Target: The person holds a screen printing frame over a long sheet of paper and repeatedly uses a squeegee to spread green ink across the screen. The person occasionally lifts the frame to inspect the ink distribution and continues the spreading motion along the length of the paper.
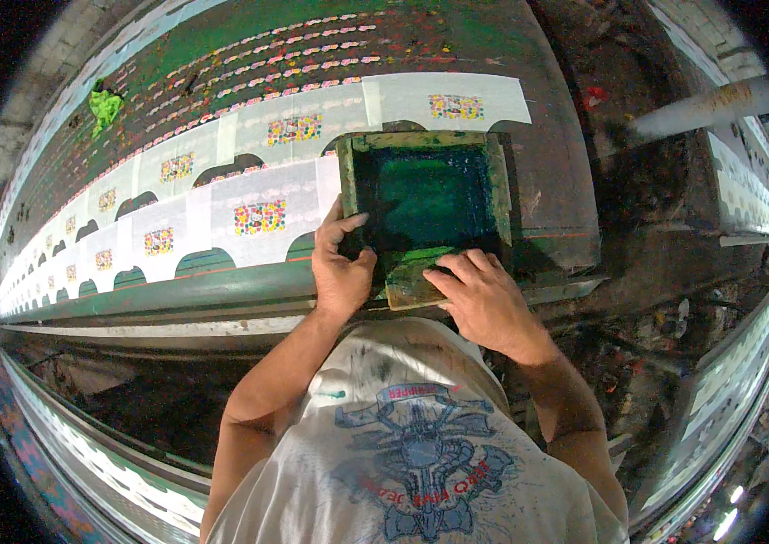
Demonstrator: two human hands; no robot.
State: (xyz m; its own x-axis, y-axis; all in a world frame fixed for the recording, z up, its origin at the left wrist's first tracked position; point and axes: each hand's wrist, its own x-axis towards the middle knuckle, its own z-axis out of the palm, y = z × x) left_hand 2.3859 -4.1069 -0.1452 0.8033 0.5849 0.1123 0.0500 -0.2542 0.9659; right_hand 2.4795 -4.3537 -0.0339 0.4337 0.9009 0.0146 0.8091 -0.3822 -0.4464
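A wooden-edged printing screen with dark green ink on its mesh lies over the right end of a row of white cloth pieces. My left hand is closed around the screen's left side near its front corner, fingers over the edge and thumb toward the inside. At the screen's front end, my right hand grips an ink-stained squeegee, which is smeared with bright green. Left of the screen, a white cloth piece carries a multicoloured printed patch. The cloth under the screen is hidden.
The long green printing table stretches away left with two rows of printed cloth pieces. A bright green rag lies toward its far left. On the right, a pale pipe juts in beside another table with white pieces.
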